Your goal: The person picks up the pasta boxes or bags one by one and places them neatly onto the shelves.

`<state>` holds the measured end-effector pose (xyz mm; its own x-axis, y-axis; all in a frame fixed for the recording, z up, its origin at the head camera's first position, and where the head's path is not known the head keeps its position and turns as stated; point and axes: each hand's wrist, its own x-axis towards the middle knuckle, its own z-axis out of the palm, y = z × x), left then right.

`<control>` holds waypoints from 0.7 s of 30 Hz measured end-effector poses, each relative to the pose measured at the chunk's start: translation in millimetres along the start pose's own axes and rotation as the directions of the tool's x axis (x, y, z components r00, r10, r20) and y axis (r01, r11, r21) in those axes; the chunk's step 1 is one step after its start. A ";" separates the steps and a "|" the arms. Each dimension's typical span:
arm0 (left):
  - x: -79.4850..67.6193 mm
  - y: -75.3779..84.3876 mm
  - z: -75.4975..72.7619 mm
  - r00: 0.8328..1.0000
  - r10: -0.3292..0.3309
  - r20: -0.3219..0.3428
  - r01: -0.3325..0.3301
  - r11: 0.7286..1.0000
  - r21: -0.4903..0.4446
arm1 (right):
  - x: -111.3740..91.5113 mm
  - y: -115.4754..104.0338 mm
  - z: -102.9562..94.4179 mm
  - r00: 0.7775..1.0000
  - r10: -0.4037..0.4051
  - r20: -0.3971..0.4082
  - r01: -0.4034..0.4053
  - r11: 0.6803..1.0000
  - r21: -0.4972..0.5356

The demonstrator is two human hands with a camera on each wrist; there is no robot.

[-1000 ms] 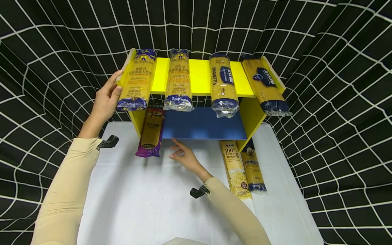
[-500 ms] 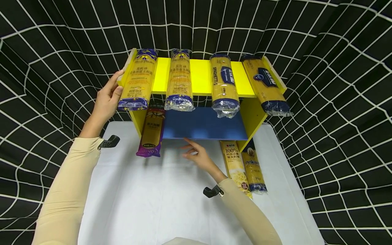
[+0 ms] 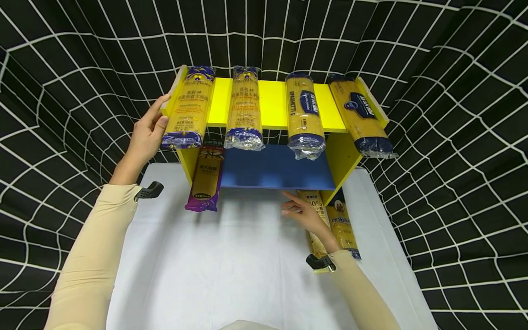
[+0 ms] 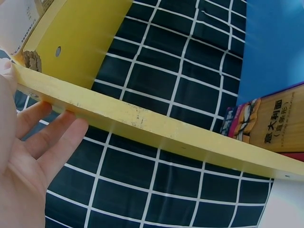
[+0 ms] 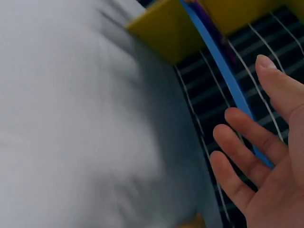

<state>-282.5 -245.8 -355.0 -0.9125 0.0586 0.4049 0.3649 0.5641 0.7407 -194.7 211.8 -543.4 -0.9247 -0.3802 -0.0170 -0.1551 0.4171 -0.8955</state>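
Observation:
My left hand (image 3: 145, 135) holds the upper left corner of a yellow shelf (image 3: 272, 103). In the left wrist view its fingers (image 4: 64, 137) lie against the outer face of the side panel (image 4: 142, 121). Beside the thumb, a spaghetti pack (image 3: 191, 107) overhangs the top board. My right hand (image 3: 305, 213), holding nothing, is just below the front edge of the blue lower board (image 3: 276, 167). In the head view it partly covers a cream pasta pack (image 3: 315, 247). The right wrist view shows its fingers (image 5: 244, 156) spread and loosely bent.
Other spaghetti packs (image 3: 246, 107) line the top board. A purple pasta pack (image 3: 204, 183) sits at the left of the blue board, its end jutting forward. A blue-ended pack (image 3: 343, 224) lies on the white tablecloth (image 3: 231, 266). Gridded black cloth (image 3: 466, 137) surrounds the table.
My right hand has moved right beneath the blue board, from near the purple pack to the cream pack. The left hand keeps its hold on the shelf corner.

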 end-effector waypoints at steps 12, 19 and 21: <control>0.9 -3.1 1.1 1.000 0.012 -0.005 -0.012 1.000 0.001 | -38.5 48.1 -50.8 0.963 0.244 -0.110 -0.261 0.950 -0.173; 1.0 -1.1 -0.4 1.000 0.013 -0.011 -0.013 1.000 0.002 | -55.2 69.9 -47.6 0.899 0.425 -0.106 -0.424 0.786 -0.449; 0.9 -0.9 -0.5 1.000 0.010 -0.009 -0.010 1.000 0.003 | -57.6 75.1 -44.4 0.903 0.415 -0.110 -0.409 0.755 -0.512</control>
<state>-283.6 -246.6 -355.0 -0.9069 0.0569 0.4174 0.3738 0.5657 0.7351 -168.4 301.7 -590.0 -0.9377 -0.0795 -0.3383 0.0835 0.8934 -0.4414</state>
